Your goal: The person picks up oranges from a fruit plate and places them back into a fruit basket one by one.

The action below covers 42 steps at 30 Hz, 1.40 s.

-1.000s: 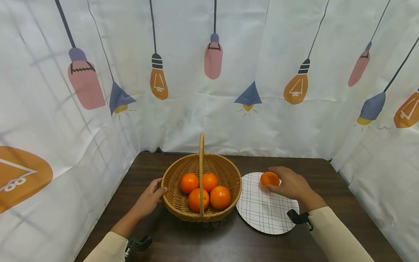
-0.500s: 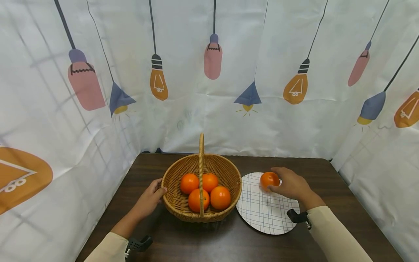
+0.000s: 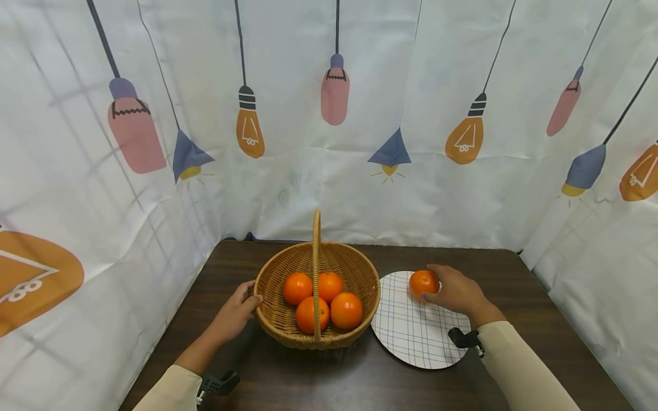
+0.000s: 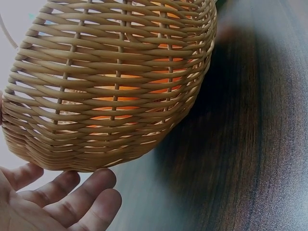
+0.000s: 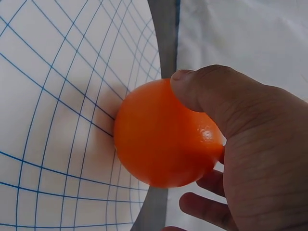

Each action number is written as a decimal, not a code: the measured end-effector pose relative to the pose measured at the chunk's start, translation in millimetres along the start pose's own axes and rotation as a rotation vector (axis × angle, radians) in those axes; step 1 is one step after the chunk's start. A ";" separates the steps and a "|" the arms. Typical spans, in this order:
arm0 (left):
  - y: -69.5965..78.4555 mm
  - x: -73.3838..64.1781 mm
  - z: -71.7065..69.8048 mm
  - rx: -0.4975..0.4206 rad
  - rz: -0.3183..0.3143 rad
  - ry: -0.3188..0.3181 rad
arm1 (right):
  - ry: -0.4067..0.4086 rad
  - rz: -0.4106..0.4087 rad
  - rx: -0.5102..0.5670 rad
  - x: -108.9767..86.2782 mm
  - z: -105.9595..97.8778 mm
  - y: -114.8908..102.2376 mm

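Observation:
My left hand (image 3: 235, 311) grips the left rim of a wicker basket (image 3: 288, 341), with its thumb over the edge. In the left wrist view the fingers (image 4: 79, 199) lie along the outside of the weave. Several oranges (image 3: 346, 310) rest in the basket, partly crossed by its tall arched handle (image 3: 316, 251). Over on the right, my right hand (image 3: 458, 294) holds a single orange (image 3: 422, 285) near the back of a round white plate (image 3: 411, 337) with blue grid lines. The right wrist view shows the thumb on one side of this orange (image 5: 163, 137) and fingers partly hidden on the other.
Basket and plate stand side by side on a dark wooden table (image 3: 288, 379), the basket's right side close to the plate's left edge. White curtains (image 3: 303, 188) printed with lamps and bulbs enclose the table at the back and both sides.
My right hand has shifted slightly to the right on its orange, and the forearm has drawn in a little. The left hand and the basket hold their place.

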<state>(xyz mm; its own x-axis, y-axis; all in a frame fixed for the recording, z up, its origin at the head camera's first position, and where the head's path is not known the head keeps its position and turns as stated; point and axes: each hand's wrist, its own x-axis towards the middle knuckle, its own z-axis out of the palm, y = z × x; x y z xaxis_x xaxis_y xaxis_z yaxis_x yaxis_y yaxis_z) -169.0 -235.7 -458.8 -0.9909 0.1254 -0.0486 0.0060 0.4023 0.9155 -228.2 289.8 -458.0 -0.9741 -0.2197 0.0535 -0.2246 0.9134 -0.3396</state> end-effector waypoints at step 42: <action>0.7 -1.0 1.6 -0.036 0.004 0.009 | 0.026 -0.045 0.002 5.0 -2.5 -11.7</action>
<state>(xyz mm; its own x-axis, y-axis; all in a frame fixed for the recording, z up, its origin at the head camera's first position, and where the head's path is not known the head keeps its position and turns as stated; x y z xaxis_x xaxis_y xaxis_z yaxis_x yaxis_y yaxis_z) -167.8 -234.0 -458.7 -0.9921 0.1185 -0.0413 0.0053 0.3685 0.9296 -230.5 278.9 -451.4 -0.9634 -0.2514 0.0926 -0.2679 0.9023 -0.3378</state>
